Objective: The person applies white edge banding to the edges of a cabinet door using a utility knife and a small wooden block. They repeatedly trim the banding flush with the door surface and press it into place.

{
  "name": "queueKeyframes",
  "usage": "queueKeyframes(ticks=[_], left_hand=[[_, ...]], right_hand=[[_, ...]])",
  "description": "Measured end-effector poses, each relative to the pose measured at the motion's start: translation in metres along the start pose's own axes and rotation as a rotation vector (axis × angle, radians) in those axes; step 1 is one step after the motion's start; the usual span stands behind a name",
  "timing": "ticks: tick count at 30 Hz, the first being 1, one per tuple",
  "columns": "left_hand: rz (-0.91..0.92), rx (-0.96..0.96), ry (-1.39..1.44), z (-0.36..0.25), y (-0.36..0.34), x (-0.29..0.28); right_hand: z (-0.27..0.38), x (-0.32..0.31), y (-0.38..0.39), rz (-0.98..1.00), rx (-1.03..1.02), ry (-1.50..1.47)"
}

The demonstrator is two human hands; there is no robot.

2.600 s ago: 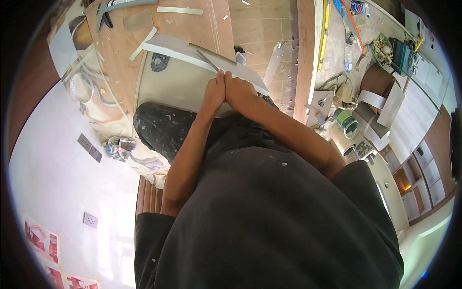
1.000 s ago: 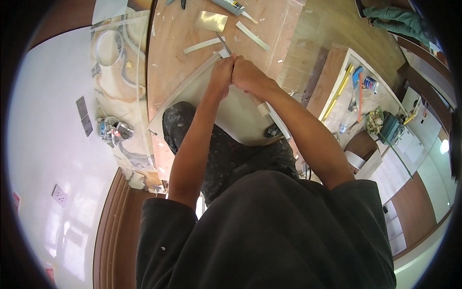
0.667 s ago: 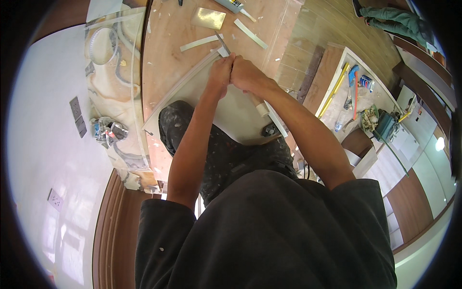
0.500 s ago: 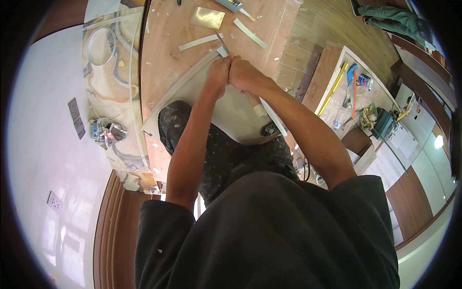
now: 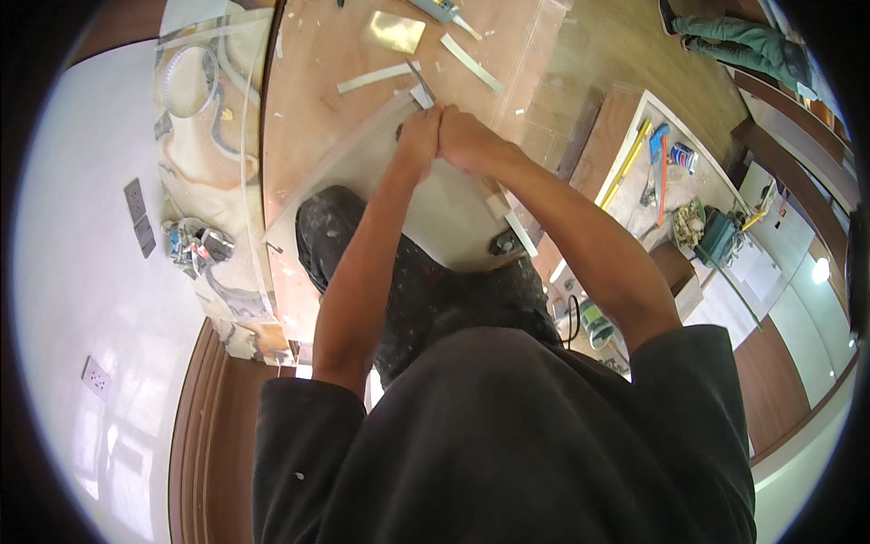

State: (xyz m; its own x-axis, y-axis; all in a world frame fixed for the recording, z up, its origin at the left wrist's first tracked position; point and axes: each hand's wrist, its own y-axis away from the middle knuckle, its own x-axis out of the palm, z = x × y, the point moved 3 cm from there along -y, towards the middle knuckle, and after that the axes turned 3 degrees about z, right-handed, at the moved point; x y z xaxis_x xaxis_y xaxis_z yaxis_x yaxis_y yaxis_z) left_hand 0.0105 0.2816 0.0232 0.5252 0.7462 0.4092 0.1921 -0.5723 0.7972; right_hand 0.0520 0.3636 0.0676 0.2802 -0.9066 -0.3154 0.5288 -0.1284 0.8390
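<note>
Not much has moved over the last second from where I'm watching: the view swung round a couple of seconds back, and since then both hands have stayed pressed together at the far edge of the pale board [image 5: 426, 208]. The left hand [image 5: 419, 138] and right hand [image 5: 464, 138] are knuckle to knuckle, both curled shut, right where a small dark tool or blade [image 5: 420, 80] pokes out beyond the board. I honestly can't tell which hand is gripping it, or whether it's one thing or two, since the fingers hide it. My read is that the work is steady pressing or cutting at that one spot on the board's edge, with no real progress visible yet.

Around the board: it lies on a wooden worktop [image 5: 308, 82], with the person's knee [image 5: 331, 227] on its near left corner. Just past the far edge are a pale offcut strip [image 5: 379, 77], a second strip [image 5: 471, 62] and a brassy plate [image 5: 395, 32]. Off to the board's right there's a side bench [image 5: 634, 109] with a yellow level [image 5: 627, 163], a can [image 5: 681, 156] and a green power tool [image 5: 716, 238]. Left of the board is clutter by the wall [image 5: 192, 245]. Those loose strips sit close to the hands and could get in the way.
</note>
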Motion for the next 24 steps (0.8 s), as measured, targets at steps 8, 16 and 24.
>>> queueKeyframes(ticks=[8, 16, 24], left_hand=[[-0.101, -0.038, -0.319, 0.019, -0.007, -0.005], [-0.116, 0.036, -0.188, -0.011, 0.011, 0.008], [-0.098, -0.01, -0.081, -0.003, 0.011, 0.006]], right_hand=[[-0.014, 0.012, 0.012, -0.153, -0.04, -0.056], [-0.005, -0.002, 0.017, -0.128, -0.028, -0.021], [0.009, -0.016, 0.026, 0.054, 0.084, -0.153]])
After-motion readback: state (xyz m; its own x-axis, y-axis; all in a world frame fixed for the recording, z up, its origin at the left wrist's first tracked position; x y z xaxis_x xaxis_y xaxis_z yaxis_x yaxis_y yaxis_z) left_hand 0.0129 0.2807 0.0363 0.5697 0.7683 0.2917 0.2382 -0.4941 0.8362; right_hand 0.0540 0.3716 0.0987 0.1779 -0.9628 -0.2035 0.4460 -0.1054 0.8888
